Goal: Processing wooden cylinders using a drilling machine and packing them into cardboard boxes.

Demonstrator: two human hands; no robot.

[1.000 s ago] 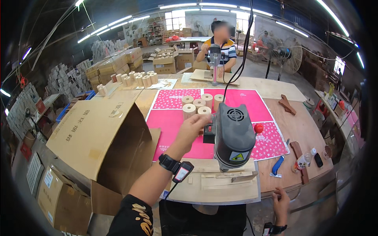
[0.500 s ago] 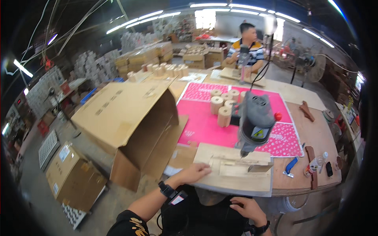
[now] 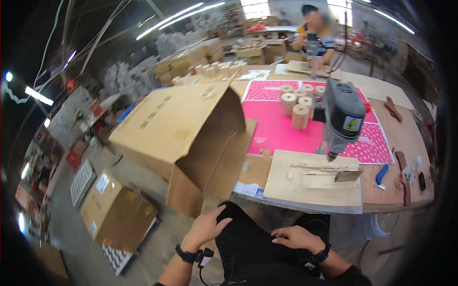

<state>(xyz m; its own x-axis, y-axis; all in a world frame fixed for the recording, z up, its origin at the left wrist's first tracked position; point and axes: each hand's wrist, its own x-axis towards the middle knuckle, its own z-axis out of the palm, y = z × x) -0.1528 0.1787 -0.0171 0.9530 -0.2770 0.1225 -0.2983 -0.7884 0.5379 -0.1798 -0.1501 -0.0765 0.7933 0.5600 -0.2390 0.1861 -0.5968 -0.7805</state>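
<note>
My left hand (image 3: pixel 206 228) lies on my dark-clothed left thigh, thumb spread from the fingers and nothing held. My right hand (image 3: pixel 296 238) rests over my other thigh, its fingers loosely bent and apart, also without an object. In front of both hands, on the table, is a pale wooden board (image 3: pixel 281 186) with thin wood strips and a small upright block (image 3: pixel 348 176) on it. Above that board stands a dark grey drill press (image 3: pixel 344 112), its chuck pointing down. Behind it, several drilled wooden cylinders (image 3: pixel 300 117) stand grouped on a pink sheet (image 3: pixel 272 126).
A large open carton (image 3: pixel 167 119) sits left of the board, its mouth facing the table. A smaller closed carton (image 3: pixel 117 214) is lower left. A blue-handled tool (image 3: pixel 381 175) and brown wooden pieces (image 3: pixel 392 110) lie right. Across the table, a person (image 3: pixel 317 38) works at another drill.
My left hand has left the board's left edge and come down onto my thigh. My right hand stays low, its fingers now over my thigh. The view has shifted left and downward.
</note>
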